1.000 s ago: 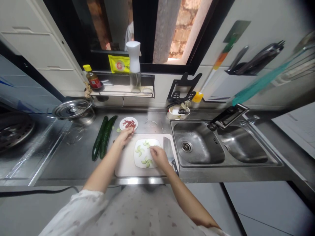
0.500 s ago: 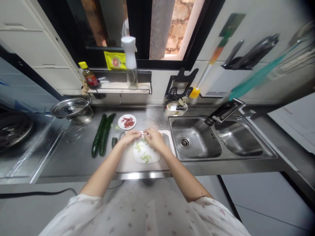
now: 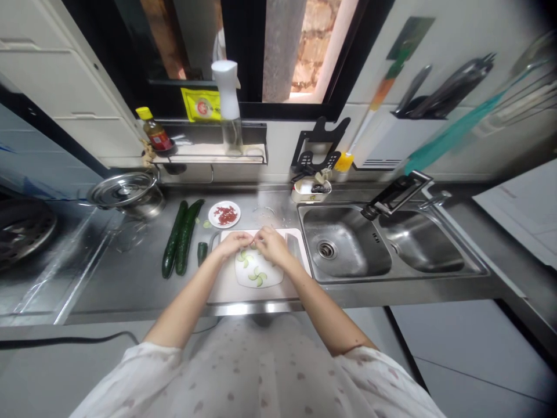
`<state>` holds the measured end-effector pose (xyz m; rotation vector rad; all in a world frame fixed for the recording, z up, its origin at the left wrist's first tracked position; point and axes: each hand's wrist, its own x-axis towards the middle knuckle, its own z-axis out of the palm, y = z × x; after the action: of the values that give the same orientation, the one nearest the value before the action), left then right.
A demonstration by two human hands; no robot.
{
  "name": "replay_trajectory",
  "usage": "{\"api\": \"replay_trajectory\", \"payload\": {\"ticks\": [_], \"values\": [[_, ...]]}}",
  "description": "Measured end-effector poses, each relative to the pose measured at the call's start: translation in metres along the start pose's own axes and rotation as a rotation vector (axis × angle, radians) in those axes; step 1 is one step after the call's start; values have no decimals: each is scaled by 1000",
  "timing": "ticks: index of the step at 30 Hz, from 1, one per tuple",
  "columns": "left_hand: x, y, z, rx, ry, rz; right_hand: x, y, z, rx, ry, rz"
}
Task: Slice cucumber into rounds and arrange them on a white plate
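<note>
My left hand (image 3: 235,243) and my right hand (image 3: 270,244) meet over the far part of a white plate (image 3: 243,283). Both have their fingers pinched close together; whatever lies between the fingertips is too small to make out. Thin green cucumber slices (image 3: 258,277) lie on the plate in pinwheel shapes, some partly covered by my right hand. Under the plate is a pale cutting board (image 3: 226,293), and a grey blade (image 3: 293,247) rests on its right side. Beyond my left hand sits a small white dish (image 3: 212,219) of red bits (image 3: 227,215).
Two whole cucumbers (image 3: 181,241) and a short cucumber piece (image 3: 202,253) lie left of the board. A lidded steel pot (image 3: 130,194) stands at the back left. On the right is a double sink (image 3: 343,244) with a black faucet (image 3: 394,194).
My fingertips have come closer together, the left hand shifting slightly right. The camera view has moved a little. The cucumber pinwheels look the same.
</note>
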<state>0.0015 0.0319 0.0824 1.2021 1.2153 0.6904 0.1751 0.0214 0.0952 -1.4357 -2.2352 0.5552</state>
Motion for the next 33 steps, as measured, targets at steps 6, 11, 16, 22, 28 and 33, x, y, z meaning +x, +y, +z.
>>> {"api": "replay_trajectory", "payload": {"ticks": [6,11,16,22,28,33], "values": [[9,-17,-1,46,94,-2,-2,15,14,25,24,38],[19,-40,1,327,216,35,-1,38,30,-98,-52,185],[24,-50,13,662,223,-6,2,47,41,-224,-173,263],[29,-51,28,851,247,-35,5,46,51,-281,-223,238],[36,-52,36,937,241,-62,6,46,58,-308,-267,251],[38,-53,42,952,248,-62,7,48,61,-320,-279,257]]}}
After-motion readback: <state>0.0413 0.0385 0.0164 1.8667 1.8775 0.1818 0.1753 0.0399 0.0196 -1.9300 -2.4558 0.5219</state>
